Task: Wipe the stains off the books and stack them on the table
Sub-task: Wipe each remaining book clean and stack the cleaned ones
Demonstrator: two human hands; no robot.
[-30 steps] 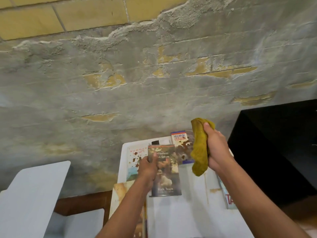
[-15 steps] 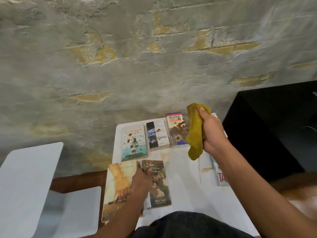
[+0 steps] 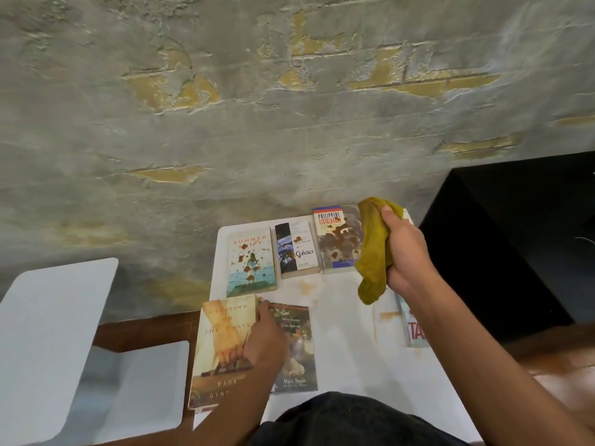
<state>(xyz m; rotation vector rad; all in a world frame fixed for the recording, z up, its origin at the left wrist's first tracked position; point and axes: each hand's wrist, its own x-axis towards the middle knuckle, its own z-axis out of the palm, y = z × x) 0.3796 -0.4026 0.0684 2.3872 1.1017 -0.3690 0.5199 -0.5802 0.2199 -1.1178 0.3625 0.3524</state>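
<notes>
Books: six on white table (image 3: 347,320). Tom Sawyer book (image 3: 297,347) lies flat at 6 o'clock, beside Crossing book (image 3: 222,346); left hand (image 3: 265,341) rests on both, finger curl indiscernible. Right hand (image 3: 405,255) clutches yellow cloth (image 3: 373,252) above stained Philippine book (image 3: 338,239) at 12 o'clock. Advice: square edges before releasing; wipe the spotted covers firmly.

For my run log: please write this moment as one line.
left hand: on Tom Sawyer book | right hand: holds yellow cloth | stains: remain
</notes>
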